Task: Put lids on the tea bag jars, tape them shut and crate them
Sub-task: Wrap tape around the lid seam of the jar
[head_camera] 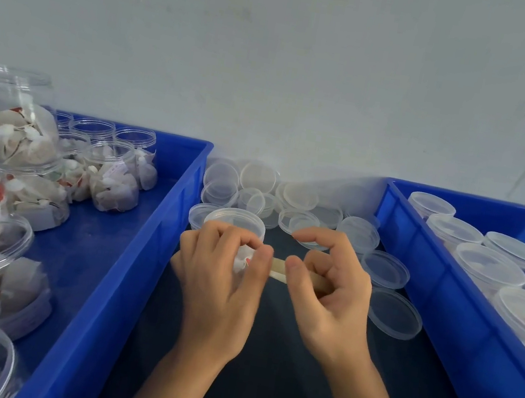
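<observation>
Hands — left (220, 275) gripping lidded jar (235, 225), right (326, 289) pinching tape strip (278, 268) — no legible label.

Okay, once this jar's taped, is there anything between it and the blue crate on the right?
Only the crate's near wall, which the jar must be lifted over, and two loose lids lying beside it. Lidded jars already fill much of that crate.

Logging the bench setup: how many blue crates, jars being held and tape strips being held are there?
Blue plastic crates: 2
Clear lidded plastic jar, held: 1
Beige tape strip, held: 1
Total: 4
</observation>
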A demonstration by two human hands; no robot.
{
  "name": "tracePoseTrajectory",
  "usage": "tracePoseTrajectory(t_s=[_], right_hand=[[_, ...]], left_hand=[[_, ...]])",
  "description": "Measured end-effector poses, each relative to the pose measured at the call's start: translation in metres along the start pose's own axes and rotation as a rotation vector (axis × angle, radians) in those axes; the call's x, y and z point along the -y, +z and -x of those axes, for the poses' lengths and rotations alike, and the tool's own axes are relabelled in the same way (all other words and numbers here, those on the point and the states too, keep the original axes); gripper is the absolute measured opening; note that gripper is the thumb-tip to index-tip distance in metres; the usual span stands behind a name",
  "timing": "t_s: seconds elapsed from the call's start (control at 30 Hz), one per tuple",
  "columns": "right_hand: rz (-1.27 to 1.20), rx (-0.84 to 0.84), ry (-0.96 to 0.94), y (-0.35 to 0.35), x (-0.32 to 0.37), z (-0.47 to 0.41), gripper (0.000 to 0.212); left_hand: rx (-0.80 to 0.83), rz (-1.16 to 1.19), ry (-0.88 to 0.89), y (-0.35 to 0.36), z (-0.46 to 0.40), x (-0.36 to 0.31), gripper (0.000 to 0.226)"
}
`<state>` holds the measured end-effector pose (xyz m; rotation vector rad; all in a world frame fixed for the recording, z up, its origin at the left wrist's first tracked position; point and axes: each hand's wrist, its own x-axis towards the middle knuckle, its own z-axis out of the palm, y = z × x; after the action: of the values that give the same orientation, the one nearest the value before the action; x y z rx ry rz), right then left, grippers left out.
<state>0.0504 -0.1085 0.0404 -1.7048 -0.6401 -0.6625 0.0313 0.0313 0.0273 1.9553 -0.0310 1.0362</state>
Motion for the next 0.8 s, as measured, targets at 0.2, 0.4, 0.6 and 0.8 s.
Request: tracePoseTrajectory(t_s=[0.2,0.4,0.6,0.8], right_hand=[[0.136,0.014,-0.023,0.002,-0.001,0.002,0.016],[0.567,0.08,-0.038,0.0,-0.017,0.002,0.024],[0.575,0.32,0.16,0.011,-0.04,0.009,0.035],[0.586,0.498,0.204,0.018,-0.041,0.013,0.042]], left_hand=[[-0.015,-0.08,0.055,0.003,0.001,0.01,0.015],[-0.198,-0.01,0.011,0.003,-0.006,0.032,0.05],[0.038,0.174,-0.119,0.007,-0.002,0.047,0.061],[0.06,0.124,-0.083,0.004,-0.003,0.055,0.054]])
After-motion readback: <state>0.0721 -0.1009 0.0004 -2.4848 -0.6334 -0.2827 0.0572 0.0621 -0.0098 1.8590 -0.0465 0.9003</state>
